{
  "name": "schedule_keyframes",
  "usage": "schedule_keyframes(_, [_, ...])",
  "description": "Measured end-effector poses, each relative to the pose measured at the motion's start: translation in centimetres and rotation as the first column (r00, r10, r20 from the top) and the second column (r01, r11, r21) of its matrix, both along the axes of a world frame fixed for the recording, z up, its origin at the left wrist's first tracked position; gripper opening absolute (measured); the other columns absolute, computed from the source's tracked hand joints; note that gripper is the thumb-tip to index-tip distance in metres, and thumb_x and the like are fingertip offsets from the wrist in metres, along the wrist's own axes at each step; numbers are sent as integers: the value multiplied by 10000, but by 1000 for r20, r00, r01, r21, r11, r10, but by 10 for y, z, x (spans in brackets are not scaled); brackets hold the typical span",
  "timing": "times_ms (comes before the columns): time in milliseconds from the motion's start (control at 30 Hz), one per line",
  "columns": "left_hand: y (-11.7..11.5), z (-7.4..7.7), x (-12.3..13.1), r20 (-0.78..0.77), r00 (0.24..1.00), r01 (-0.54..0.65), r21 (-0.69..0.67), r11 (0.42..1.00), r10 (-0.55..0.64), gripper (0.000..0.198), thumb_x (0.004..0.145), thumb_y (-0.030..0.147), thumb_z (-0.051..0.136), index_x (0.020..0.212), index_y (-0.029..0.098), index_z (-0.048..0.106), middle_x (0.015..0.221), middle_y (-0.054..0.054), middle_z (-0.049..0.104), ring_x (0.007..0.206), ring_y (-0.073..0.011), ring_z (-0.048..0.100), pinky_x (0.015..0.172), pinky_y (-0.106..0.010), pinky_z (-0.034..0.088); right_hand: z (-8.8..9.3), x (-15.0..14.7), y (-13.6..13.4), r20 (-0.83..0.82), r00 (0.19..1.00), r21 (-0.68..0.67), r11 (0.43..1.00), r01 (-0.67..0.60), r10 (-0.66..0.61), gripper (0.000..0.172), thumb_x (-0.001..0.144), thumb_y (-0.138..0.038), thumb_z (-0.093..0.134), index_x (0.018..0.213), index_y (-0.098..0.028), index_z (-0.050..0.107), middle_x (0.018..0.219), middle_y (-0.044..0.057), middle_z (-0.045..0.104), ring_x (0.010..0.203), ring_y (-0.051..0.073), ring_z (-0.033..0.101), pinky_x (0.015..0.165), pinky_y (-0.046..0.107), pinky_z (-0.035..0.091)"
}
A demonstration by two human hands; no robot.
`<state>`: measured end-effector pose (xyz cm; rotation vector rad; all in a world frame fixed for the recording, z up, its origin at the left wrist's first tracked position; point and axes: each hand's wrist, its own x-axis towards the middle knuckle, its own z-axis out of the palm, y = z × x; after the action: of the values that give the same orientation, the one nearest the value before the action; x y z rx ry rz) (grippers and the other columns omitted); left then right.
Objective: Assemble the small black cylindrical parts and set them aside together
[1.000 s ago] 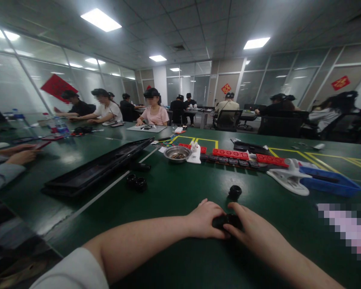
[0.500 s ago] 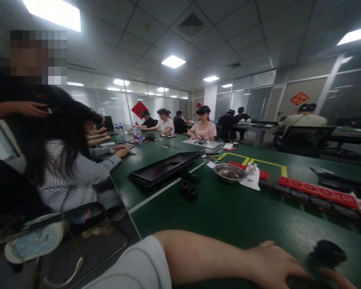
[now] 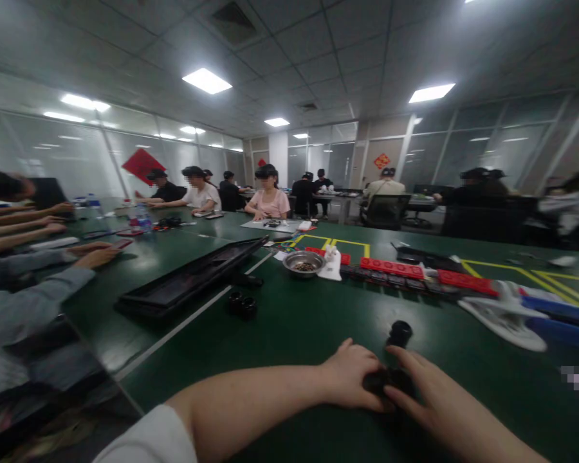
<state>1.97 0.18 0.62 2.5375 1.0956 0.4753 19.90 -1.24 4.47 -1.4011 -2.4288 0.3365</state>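
— What is hard to make out?
— The small black part (image 3: 385,381) itself. It sits low on the green table (image 3: 299,328), just in front of the person. Fingers cover most of it, so I cannot tell its shape.
— How do the hands stand?
— The left hand (image 3: 352,381) curls in from one side with its fingertips pressed to the part. The right hand (image 3: 427,395) closes on it from the other side, thumb and fingers bent round it. Both grip it.
— Anything cut off?
— The right forearm runs out at the bottom edge. The blue bin (image 3: 560,312) at the far right is smeared by blur, and a pixelated patch sits below it.
— And around the hands?
— A black ring (image 3: 399,333) stands just beyond the hands, apart from them. A pair of black rings (image 3: 242,305) lies further left, near a long black tray (image 3: 193,278). Farther back are a metal bowl (image 3: 303,262), a row of red strips (image 3: 390,267) and a white clamp (image 3: 499,315). Other people's sleeved arms (image 3: 38,283) rest on the table at the left.
— What stands in the way?
— Only the hands' own fingers, in front of the part.
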Motion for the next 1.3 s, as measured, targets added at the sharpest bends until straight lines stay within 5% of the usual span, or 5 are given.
schedule_keyframes(133, [0,-3,0,66,998,10,-38,999,-7,437,653,400,647,1023,200,529,1124,-57,527,1075,-233,458,1012,-512,181,19,-12,-13,52,999,-179,984,13,-4,390,725,-280,526,1093,-154,497,1048,121,586,923,237,573,807,352,440])
schedule_keyframes(700, [-3,7,0,106,994,1,-133,991,13,441,672,419,628,1043,206,518,1098,-59,538,1082,-230,445,1022,-518,135,36,-6,-15,-37,985,-141,975,-170,167,477,709,-155,542,1170,-165,424,1169,92,505,1095,208,452,932,332,348])
schedule_keyframes(900, [-3,5,0,94,995,-6,-108,994,16,390,683,418,621,995,205,526,1046,-41,552,1052,-214,461,1021,-498,157,32,-8,-14,32,999,-123,991,42,-38,460,741,-369,550,1131,-151,442,1050,122,559,950,256,539,797,381,430])
schedule_keyframes(1133, [-2,3,0,108,993,-23,-131,991,37,435,673,405,629,1043,210,511,1056,-43,548,1061,-221,456,1020,-500,156,37,-6,-18,-11,988,-143,977,-155,155,503,721,-160,541,1205,-165,403,1187,98,506,1088,216,464,926,336,354])
schedule_keyframes(1300, [-2,0,0,117,993,-15,-90,996,26,383,680,406,627,988,199,530,1026,-30,555,1036,-209,473,1015,-486,170,36,-9,-17,65,998,-89,996,18,-12,494,755,-332,533,1191,-125,429,1136,149,533,1059,272,485,876,395,389])
